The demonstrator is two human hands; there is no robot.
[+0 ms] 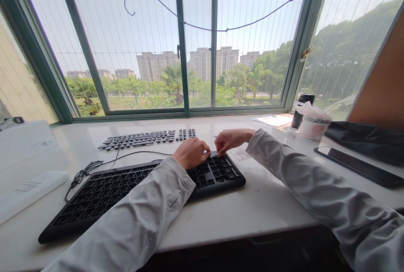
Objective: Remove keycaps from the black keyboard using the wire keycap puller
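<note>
A black keyboard (pixel 116 187) lies at an angle on the white table; most of its keys show as bare sockets, with a few caps along the right end. Behind it, loose black keycaps (pixel 139 139) are laid out in keyboard order. My left hand (pixel 190 153) is closed over the keyboard's upper right part, its fingertips pressed together near the back edge. Beside it, my right hand (pixel 231 140) is closed too, fingertips pointing down at the back right corner. Whatever either hand pinches is too small or hidden to make out.
A coiled cable (pixel 84 172) runs behind the keyboard. On the left stands a white box (pixel 28 145). To the right are a phone (pixel 356 166), a plastic-wrapped cup (pixel 313 125), a dark bottle (pixel 298 116) and black cloth (pixel 366 140). Windows (pixel 185 53) rise behind the table.
</note>
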